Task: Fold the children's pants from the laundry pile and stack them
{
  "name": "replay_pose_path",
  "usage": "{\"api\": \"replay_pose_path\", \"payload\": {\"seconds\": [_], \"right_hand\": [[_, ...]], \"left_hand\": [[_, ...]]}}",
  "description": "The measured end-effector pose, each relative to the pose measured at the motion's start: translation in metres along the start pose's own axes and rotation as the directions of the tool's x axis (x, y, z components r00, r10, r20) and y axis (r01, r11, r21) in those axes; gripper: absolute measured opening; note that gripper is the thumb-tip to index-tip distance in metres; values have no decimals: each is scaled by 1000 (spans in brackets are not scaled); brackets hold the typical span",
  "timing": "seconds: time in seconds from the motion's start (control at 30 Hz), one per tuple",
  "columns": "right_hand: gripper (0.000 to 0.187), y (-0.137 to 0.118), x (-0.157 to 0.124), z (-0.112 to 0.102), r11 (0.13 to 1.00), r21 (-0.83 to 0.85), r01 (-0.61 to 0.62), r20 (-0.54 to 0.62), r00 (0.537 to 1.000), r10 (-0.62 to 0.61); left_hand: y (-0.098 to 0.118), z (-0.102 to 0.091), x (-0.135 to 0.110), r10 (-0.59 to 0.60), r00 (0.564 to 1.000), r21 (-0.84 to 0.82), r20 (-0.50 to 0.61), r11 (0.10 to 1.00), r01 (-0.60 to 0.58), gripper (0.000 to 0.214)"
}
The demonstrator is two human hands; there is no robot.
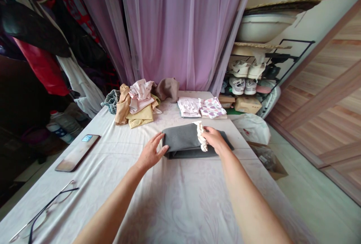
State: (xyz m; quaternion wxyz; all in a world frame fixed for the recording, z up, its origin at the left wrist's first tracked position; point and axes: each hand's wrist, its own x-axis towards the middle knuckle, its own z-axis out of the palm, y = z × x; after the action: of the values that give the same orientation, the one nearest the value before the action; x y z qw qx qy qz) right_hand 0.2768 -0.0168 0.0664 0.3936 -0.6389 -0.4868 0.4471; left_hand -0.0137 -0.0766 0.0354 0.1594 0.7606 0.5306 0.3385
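A dark grey garment (180, 137), folded into a long flat bundle, lies across the middle of the cloth-covered table. Its gathered whitish band (200, 135) stands up near the right part of the bundle. My right hand (213, 138) grips the garment at this band, its fingertips closed and partly hidden. At the bundle's left end rests my left hand (152, 151), with thumb and fingers apart and touching the edge of the fabric. Just behind the garment are two folded patterned cloths, a pale pink one (188, 107) and a spotted one (212, 107).
A loose heap of clothes (141, 105) sits at the back left of the table (180, 199). Along the left side lie a phone (77, 153) and eyeglasses (42, 214). A purple curtain (180, 29) hangs behind. Shoes (244, 76) stand on a rack at right.
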Motion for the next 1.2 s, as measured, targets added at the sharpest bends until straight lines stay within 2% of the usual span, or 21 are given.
{"api": "replay_pose_path", "payload": {"seconds": [0.13, 0.2, 0.3, 0.47, 0.57, 0.73, 0.87, 1.0, 1.2], "right_hand": [[38, -7, -2, -23, 997, 3, -79, -85, 993, 79], [38, -11, -4, -28, 994, 34, -101, -99, 990, 104], [37, -19, -10, -27, 986, 117, -118, -71, 989, 127], [34, -39, -22, -17, 930, 365, -41, 96, 995, 6], [35, -52, -30, -13, 877, 481, -24, 179, 981, -71], [35, -69, -42, -10, 837, 546, 29, 189, 969, -157], [43, -71, -41, -9, 852, 520, 62, 137, 978, -155], [50, -58, -30, -5, 871, 489, 36, 113, 988, -105], [41, -32, -23, -3, 869, 495, -7, 81, 996, -38]], "left_hand": [[0, 15, -8, 8, 997, -36, 75, 999, -5, 82], [11, 28, -10, -17, 999, -32, 27, 999, 18, 93], [34, 51, -9, -80, 989, -24, -126, 997, 77, 102], [58, 75, 1, -251, 905, -125, -343, 967, 220, 101], [60, 78, 5, -297, 875, -171, -381, 953, 249, 101], [58, 79, -1, -331, 850, -222, -409, 940, 260, 93], [46, 70, -12, -316, 874, -235, -369, 941, 241, 91], [31, 57, -21, -278, 922, -130, -269, 959, 252, 88], [27, 50, -26, -165, 968, 16, -191, 985, 171, 79]]}}
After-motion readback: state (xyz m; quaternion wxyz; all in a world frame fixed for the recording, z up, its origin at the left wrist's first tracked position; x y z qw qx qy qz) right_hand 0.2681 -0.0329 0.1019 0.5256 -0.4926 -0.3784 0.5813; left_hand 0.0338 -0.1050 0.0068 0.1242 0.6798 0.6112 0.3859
